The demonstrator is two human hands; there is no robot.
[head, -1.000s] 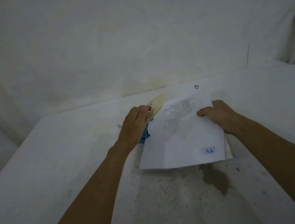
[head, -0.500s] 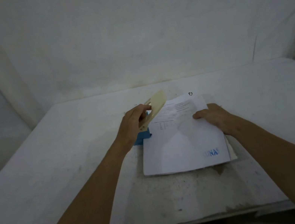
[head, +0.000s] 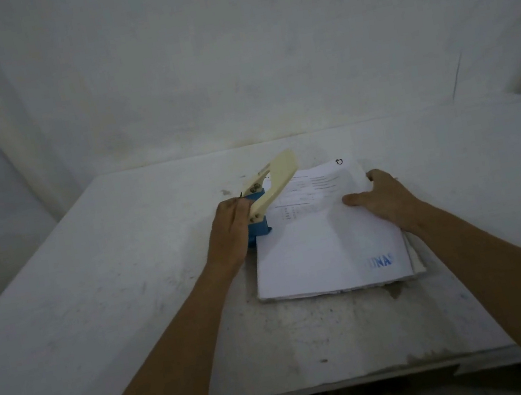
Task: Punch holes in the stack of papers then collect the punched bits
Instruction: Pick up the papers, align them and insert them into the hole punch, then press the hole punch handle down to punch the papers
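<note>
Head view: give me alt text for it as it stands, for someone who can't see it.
A person's left hand grips a blue hole punch whose cream lever is raised, at the left edge of a paper stack on a white table. The right hand lies flat on the stack's far right part. No punched bits are visible.

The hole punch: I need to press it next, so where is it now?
In the head view the hole punch stands on the table at the paper stack's far-left edge, cream lever raised, the left hand against its blue base.
</note>
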